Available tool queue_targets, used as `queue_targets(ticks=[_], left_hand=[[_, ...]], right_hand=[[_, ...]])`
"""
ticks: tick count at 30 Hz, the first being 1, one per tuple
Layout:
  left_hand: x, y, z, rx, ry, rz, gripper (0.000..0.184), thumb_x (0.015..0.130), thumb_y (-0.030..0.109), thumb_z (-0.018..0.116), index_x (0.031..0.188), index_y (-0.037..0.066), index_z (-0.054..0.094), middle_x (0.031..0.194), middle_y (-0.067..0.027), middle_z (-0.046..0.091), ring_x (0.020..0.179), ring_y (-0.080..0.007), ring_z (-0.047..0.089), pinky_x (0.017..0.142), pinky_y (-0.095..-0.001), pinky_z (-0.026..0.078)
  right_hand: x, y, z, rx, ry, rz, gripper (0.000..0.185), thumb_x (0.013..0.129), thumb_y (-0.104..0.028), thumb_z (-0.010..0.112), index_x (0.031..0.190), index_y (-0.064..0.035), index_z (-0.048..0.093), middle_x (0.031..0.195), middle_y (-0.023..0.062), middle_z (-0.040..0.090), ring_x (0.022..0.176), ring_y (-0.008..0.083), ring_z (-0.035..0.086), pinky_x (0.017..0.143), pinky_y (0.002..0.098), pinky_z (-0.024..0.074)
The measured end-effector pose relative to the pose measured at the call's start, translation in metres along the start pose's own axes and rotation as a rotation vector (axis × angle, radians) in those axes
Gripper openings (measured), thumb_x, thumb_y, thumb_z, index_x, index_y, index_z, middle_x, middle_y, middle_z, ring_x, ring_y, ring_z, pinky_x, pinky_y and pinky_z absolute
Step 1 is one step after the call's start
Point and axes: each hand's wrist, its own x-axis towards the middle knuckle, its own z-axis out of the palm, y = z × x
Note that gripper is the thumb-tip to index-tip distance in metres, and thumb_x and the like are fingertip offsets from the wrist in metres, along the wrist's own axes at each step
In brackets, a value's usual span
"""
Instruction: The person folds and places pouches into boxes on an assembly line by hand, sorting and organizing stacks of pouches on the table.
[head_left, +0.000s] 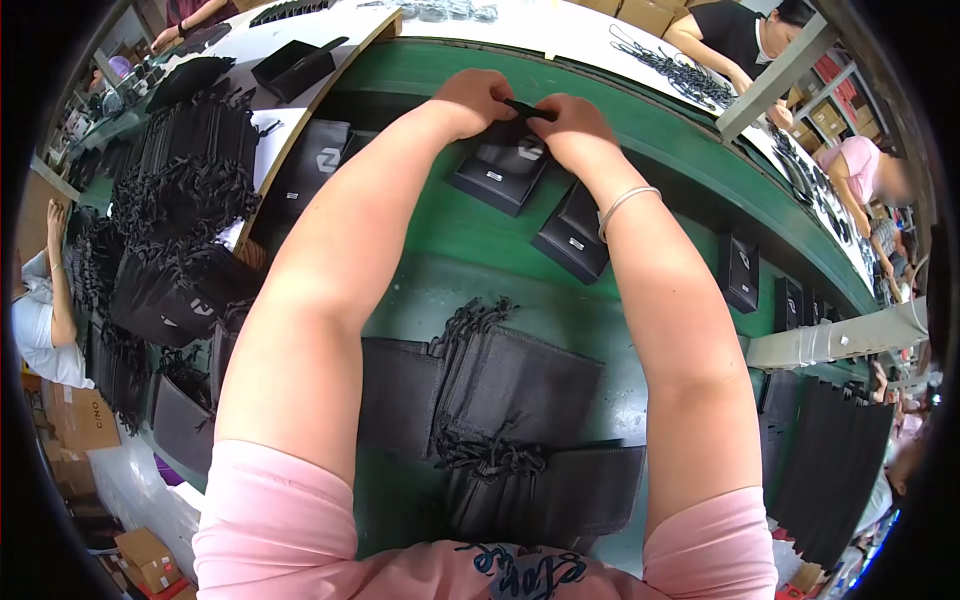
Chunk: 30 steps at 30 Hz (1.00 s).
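Note:
A black box with a grey logo and a small white label lies on the green conveyor belt in front of me. At its far end, my left hand is closed, with the fingertips pinching a dark edge that looks like the box's lid flap. My right hand pinches the same dark edge from the other side, a bracelet on its wrist. A second black box sits beside the first, partly under my right wrist. Nearer my body are stacked black drawstring pouches.
Heaped black pouches and an open black box are on the left table. More boxes stand on the belt at left and right. A grey metal post crosses at right. Co-workers handle black cords across the belt.

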Motion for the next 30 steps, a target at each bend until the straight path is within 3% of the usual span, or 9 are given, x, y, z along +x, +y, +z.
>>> queue_targets(ticks=[6, 11, 14, 17, 21, 24, 26, 28, 30], left_hand=[[0.006, 0.006, 0.024, 0.292, -0.191, 0.157, 0.026, 0.076, 0.007, 0.067, 0.102, 0.007, 0.065, 0.093, -0.0122, 0.067, 0.083, -0.0319, 0.063, 0.075, -0.0374, 0.049], [-0.003, 0.014, 0.045, 0.206, -0.133, 0.059, 0.039, 0.073, 0.003, 0.068, 0.11, 0.007, 0.057, 0.098, -0.0118, 0.065, 0.083, -0.0321, 0.061, 0.076, -0.0369, 0.048], [0.005, 0.008, 0.065, 0.13, -0.128, 0.015, 0.045, 0.075, 0.005, 0.066, 0.118, 0.009, 0.054, 0.102, -0.0145, 0.066, 0.088, -0.0349, 0.062, 0.078, -0.04, 0.048], [-0.006, 0.017, 0.072, 0.148, -0.058, 0.071, 0.045, 0.077, 0.008, 0.066, 0.121, 0.01, 0.054, 0.105, -0.0154, 0.066, 0.094, -0.0361, 0.063, 0.08, -0.0412, 0.049], [-0.031, 0.026, 0.067, 0.313, 0.175, 0.233, 0.041, 0.08, 0.016, 0.066, 0.119, 0.009, 0.057, 0.105, -0.0148, 0.066, 0.097, -0.0352, 0.064, 0.081, -0.0414, 0.049], [-0.076, 0.05, 0.019, 0.333, 0.042, 0.318, 0.03, 0.083, 0.023, 0.066, 0.108, 0.006, 0.063, 0.099, -0.0128, 0.068, 0.091, -0.0318, 0.065, 0.078, -0.0401, 0.05], [-0.109, 0.072, -0.012, 0.346, -0.198, 0.167, 0.022, 0.086, 0.023, 0.063, 0.096, 0.004, 0.066, 0.093, -0.0115, 0.068, 0.082, -0.0297, 0.064, 0.075, -0.0399, 0.05], [-0.144, 0.09, -0.032, 0.425, -0.368, 0.118, 0.022, 0.086, 0.024, 0.063, 0.09, 0.002, 0.066, 0.091, -0.01, 0.068, 0.076, -0.0294, 0.062, 0.071, -0.0399, 0.049], [-0.175, 0.097, -0.033, 0.47, -0.416, 0.143, 0.025, 0.087, 0.026, 0.064, 0.089, 0.002, 0.065, 0.089, -0.0107, 0.067, 0.074, -0.0305, 0.062, 0.069, -0.0401, 0.049]], right_hand=[[0.005, 0.027, -0.001, -0.251, -0.133, -0.032, 0.027, 0.079, -0.015, 0.065, 0.103, -0.0041, 0.066, 0.094, 0.0146, 0.068, 0.093, 0.0325, 0.064, 0.081, 0.0385, 0.0497], [0.009, 0.049, 0.004, -0.175, -0.045, -0.008, 0.031, 0.077, -0.016, 0.068, 0.104, -0.0037, 0.061, 0.097, 0.0158, 0.067, 0.091, 0.035, 0.064, 0.08, 0.0395, 0.0501], [0.011, 0.053, -0.008, -0.166, -0.212, 0.012, 0.033, 0.079, -0.015, 0.065, 0.108, -0.0024, 0.057, 0.102, 0.0192, 0.066, 0.093, 0.0379, 0.062, 0.082, 0.0409, 0.05], [0.011, 0.062, 0.0, -0.337, -0.147, 0.066, 0.035, 0.082, -0.017, 0.062, 0.114, -0.0022, 0.055, 0.105, 0.0184, 0.065, 0.094, 0.0376, 0.063, 0.083, 0.0417, 0.05], [-0.016, 0.065, -0.014, -0.527, 0.261, -0.238, 0.032, 0.085, -0.017, 0.06, 0.114, -0.0041, 0.058, 0.105, 0.0163, 0.066, 0.092, 0.0368, 0.063, 0.083, 0.0419, 0.0502], [-0.078, 0.041, -0.054, -0.444, 0.295, -0.347, 0.029, 0.084, -0.013, 0.064, 0.111, -0.0048, 0.062, 0.095, 0.0117, 0.067, 0.083, 0.0283, 0.063, 0.075, 0.0345, 0.0492], [-0.133, 0.015, -0.078, -0.021, -0.254, -0.132, 0.018, 0.085, -0.018, 0.064, 0.095, -0.0043, 0.068, 0.088, 0.0104, 0.068, 0.075, 0.0254, 0.062, 0.069, 0.0343, 0.0493], [-0.174, 0.011, -0.076, -0.007, -0.39, -0.205, 0.014, 0.084, -0.013, 0.067, 0.093, -0.0014, 0.069, 0.08, 0.0035, 0.064, 0.069, 0.0144, 0.056, 0.065, 0.0248, 0.0457], [-0.2, 0.021, -0.053, 0.073, -0.303, -0.411, 0.017, 0.082, -0.017, 0.071, 0.091, -0.0031, 0.069, 0.082, 0.0041, 0.066, 0.07, 0.0195, 0.058, 0.066, 0.0296, 0.0475]])
